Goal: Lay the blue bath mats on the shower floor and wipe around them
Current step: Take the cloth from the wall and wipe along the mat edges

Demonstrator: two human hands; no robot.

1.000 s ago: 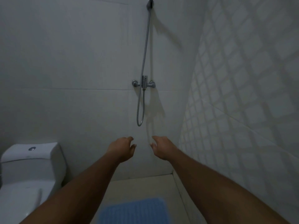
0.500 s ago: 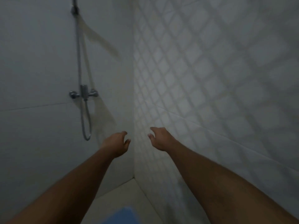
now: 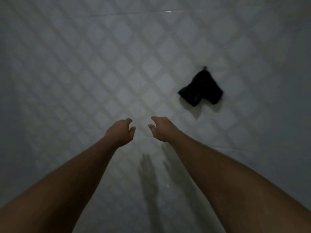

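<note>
Both my arms reach forward toward a wall of diamond-patterned tiles. My left hand and my right hand hang side by side in mid-frame, fingers loosely curled, holding nothing. A black cloth hangs from a small hook on the wall, up and to the right of my right hand and apart from it. No blue bath mat is in view.
The diamond-patterned tiled wall fills the whole view. A horizontal tile seam runs behind my right forearm. Shadows of my hands fall on the plain tile below it.
The view has swung right, away from the shower hose, mixer and the blue mat on the floor. The black cloth on the wall has come into sight. My hands keep their pose.
</note>
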